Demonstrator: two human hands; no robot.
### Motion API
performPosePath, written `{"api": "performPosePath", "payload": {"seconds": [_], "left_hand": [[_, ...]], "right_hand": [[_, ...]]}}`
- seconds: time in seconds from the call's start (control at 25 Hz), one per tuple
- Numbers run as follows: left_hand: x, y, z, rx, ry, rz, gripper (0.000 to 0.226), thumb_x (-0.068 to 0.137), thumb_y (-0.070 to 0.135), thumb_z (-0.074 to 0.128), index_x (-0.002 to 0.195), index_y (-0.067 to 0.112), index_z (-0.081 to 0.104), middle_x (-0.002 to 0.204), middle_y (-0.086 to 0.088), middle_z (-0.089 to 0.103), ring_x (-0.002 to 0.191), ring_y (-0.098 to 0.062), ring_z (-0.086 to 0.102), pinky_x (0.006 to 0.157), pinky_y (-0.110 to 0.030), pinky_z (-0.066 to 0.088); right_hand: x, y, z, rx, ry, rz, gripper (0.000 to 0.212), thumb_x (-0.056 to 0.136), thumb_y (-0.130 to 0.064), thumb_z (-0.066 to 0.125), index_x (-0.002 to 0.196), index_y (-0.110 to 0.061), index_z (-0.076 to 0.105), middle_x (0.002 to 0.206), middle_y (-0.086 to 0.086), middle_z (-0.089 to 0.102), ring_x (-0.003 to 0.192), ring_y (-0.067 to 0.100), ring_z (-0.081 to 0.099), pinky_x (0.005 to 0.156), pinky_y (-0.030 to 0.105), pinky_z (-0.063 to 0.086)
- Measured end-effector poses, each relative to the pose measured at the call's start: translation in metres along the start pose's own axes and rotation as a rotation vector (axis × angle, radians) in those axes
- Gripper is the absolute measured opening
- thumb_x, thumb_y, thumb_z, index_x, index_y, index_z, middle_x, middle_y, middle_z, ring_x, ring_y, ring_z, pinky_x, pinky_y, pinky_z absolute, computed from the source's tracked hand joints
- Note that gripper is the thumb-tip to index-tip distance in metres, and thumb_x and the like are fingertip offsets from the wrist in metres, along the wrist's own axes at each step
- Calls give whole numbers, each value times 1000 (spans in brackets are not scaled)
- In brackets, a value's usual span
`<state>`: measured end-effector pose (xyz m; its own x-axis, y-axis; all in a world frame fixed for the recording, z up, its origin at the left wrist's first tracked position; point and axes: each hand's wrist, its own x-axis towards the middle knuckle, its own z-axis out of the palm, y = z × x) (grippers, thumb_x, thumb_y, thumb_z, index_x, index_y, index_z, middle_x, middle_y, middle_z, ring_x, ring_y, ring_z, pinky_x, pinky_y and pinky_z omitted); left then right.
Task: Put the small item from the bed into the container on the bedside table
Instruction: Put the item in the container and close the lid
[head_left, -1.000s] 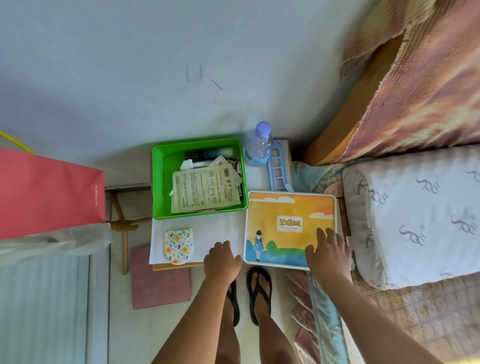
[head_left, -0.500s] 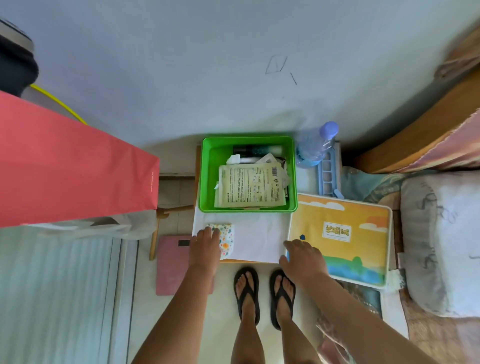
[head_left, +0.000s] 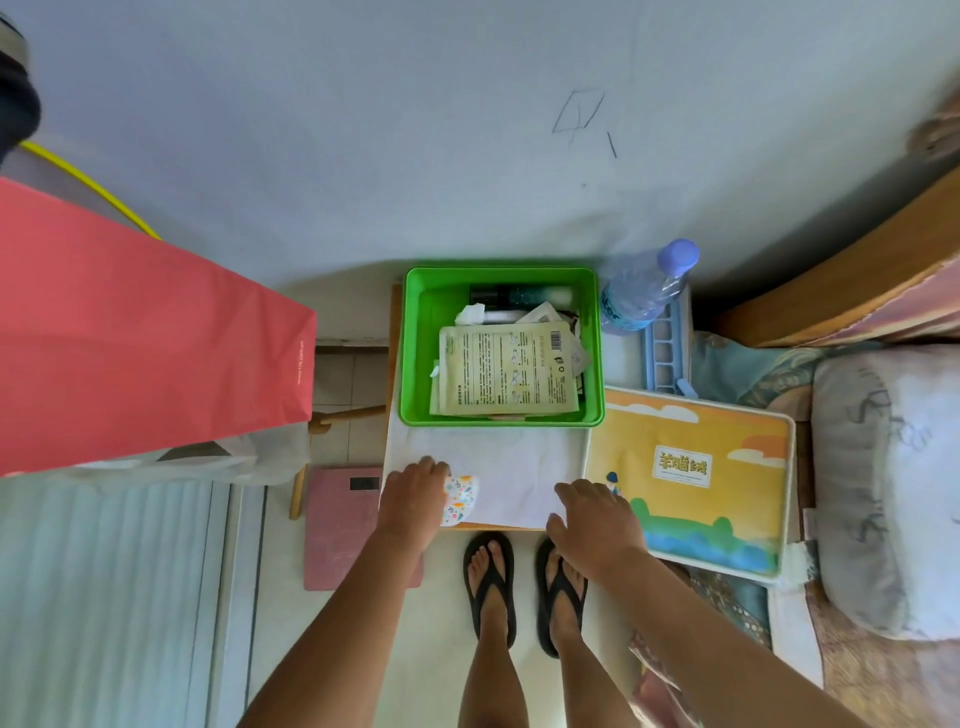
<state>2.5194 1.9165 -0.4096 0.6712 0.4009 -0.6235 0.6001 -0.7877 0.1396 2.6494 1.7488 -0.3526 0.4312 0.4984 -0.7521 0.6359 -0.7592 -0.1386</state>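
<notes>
Left hand (head_left: 415, 493) is lying palm-down over the floral pouch (head_left: 461, 500), covering its left half; whether the grip is closing on it cannot be told. Right hand (head_left: 592, 519) is resting flat, grip released, at the worktop (head_left: 498, 457) front edge, touching the yellow picture box (head_left: 691, 473). Green bin (head_left: 415, 343), behind the pouch, is holding a printed sachet (head_left: 509, 369) over tubes and wrappers. Bare white worktop is lying between pouch and bin. Water bottle (head_left: 644, 286) is standing right of the bin.
</notes>
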Motion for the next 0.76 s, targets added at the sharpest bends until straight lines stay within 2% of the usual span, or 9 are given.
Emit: {"api": "performPosePath", "payload": {"seconds": [0.12, 0.24, 0.36, 0.44, 0.48, 0.56, 0.64, 0.76], "left_hand": [[-10, 6, -26, -411, -31, -31, 30, 88, 27, 60, 116, 15, 57, 112, -4, 66, 99, -24, 64, 67, -28, 41], [-2, 12, -62, -968, 59, -145, 24, 83, 22, 70, 102, 11, 59, 101, -10, 68, 82, -21, 64, 55, -20, 45], [23, 25, -91, -1347, 187, -325, 28, 86, 15, 67, 109, 6, 55, 112, -15, 64, 90, -24, 63, 49, -23, 56], [43, 39, -100, -1453, 194, -425, 30, 90, 12, 61, 116, -2, 54, 110, -15, 61, 92, -26, 61, 44, -21, 56], [53, 46, -103, -1487, 179, -461, 30, 91, 10, 59, 117, -3, 53, 108, -13, 59, 93, -27, 60, 49, -24, 57], [72, 59, -102, -1493, 154, -498, 30, 91, 10, 59, 117, -3, 53, 106, -11, 58, 101, -30, 61, 67, -34, 58], [87, 65, -95, -1371, 146, -513, 26, 90, 13, 61, 111, -2, 56, 108, -14, 62, 105, -35, 62, 81, -42, 56], [98, 65, -86, -1137, 126, -546, 30, 91, 17, 58, 111, -6, 60, 113, -22, 65, 101, -38, 64, 80, -41, 54]], "right_hand": [[-9, 2, -10, 7, -5, 15, 39, 95, -32, 35, 130, -16, 45, 134, 4, 51, 124, 23, 46, 104, 36, 37], [-17, 3, -21, 44, -20, 29, 40, 95, -31, 35, 131, -17, 45, 134, 3, 51, 125, 23, 46, 104, 35, 36], [-20, 7, -28, 85, -26, 56, 39, 95, -30, 35, 130, -18, 46, 132, 3, 53, 123, 22, 48, 101, 34, 39], [-19, 11, -29, 102, -25, 72, 39, 95, -30, 35, 131, -19, 45, 133, 2, 53, 123, 22, 47, 102, 34, 40], [-18, 14, -28, 115, -27, 82, 39, 95, -30, 35, 132, -19, 45, 133, 3, 52, 123, 22, 47, 102, 34, 40], [-14, 19, -28, 134, -28, 98, 39, 95, -28, 35, 132, -19, 44, 135, 3, 51, 125, 22, 46, 103, 35, 39], [-10, 23, -26, 139, -35, 99, 40, 95, -27, 35, 133, -18, 43, 138, 4, 49, 126, 22, 45, 104, 35, 38], [-5, 26, -23, 131, -42, 90, 39, 96, -26, 34, 133, -16, 43, 137, 5, 48, 125, 23, 45, 103, 36, 39]]}}
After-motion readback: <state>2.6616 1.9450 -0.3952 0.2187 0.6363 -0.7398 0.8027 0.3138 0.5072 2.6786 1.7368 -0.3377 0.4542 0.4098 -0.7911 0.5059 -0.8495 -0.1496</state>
